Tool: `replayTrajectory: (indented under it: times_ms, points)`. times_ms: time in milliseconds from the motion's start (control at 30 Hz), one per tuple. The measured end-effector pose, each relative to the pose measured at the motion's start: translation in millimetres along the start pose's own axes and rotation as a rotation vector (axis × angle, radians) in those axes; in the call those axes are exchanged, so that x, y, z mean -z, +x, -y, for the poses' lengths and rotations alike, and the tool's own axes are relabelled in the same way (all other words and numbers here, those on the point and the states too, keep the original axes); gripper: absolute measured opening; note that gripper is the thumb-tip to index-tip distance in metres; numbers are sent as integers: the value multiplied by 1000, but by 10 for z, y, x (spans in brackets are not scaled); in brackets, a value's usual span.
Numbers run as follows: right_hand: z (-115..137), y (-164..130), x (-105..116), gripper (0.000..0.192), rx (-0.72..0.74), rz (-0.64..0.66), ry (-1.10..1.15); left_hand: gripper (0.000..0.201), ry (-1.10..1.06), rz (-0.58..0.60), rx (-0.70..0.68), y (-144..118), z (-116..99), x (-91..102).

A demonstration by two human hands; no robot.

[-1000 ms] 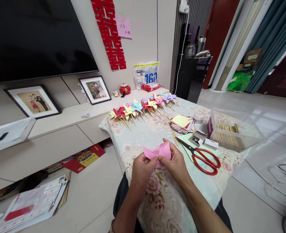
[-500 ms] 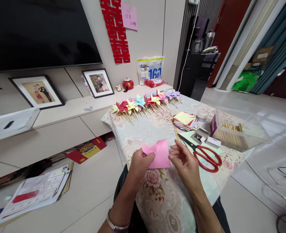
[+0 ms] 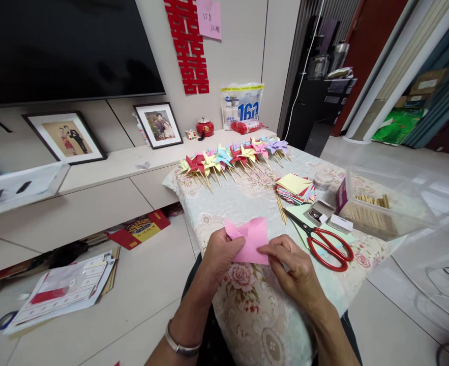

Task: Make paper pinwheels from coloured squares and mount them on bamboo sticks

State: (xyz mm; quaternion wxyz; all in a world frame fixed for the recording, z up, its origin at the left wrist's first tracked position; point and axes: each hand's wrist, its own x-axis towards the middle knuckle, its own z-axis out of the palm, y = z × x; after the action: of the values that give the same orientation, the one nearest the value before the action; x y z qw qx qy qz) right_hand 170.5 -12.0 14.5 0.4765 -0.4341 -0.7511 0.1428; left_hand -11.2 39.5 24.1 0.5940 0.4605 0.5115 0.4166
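We see a table covered with a pale floral cloth, and we place everything else by it. Along its far edge lies a row of finished paper pinwheels on wooden sticks, in red, yellow, blue, pink and purple. At its right edge stands a clear plastic box with wooden sticks inside. Just left of that box, still on the table, rests a stack of coloured paper squares, and nearer to us lie red-handled scissors on a pale green sheet.

Over the table's near end, both hands hold a pink paper, partly folded, with a corner turned up at its upper left. The left hand is closed on the paper's left side, thumb on top. The right hand pinches the lower right edge between thumb and fingertips. We see the paper lifted just above the cloth, between the two hands.
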Motion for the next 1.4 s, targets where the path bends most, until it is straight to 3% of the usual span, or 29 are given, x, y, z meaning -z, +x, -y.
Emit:
replayTrajectory:
  times_ms: [133, 233, 367, 467, 633, 933, 1133, 1400]
  points:
    - [-3, -23, 52, 36, -93, 94, -10, 17, 108, -68, -25, 14, -1, 0]
    - [-23, -35, 48, 31, -141, 142, -18, 15, 125, -53, -23, 13, 0, 2]
    - [-54, -23, -21, 18, -115, 41, -1, 14, 62, 3, 1, 4, -4, -3]
    - [-62, -8, -56, 19, -39, -48, 58, 14, 22, 26, 11, 7, -6, -11]
    - [-57, -15, -39, 28, -13, -11, 125, 15, 31, -8, 19, 30, 0, -29]
    - [-19, -6, -5, 14, -197, 88, 155, 12, 173, -13, -46, 7, 4, -99]
    - [23, 8, 20, 17, -323, 75, 123, 10, 258, 2, -101, -30, 26, -154]
    - [28, 22, -36, 21, -402, 67, 133, 12, 233, 24, -53, -68, 18, -218]
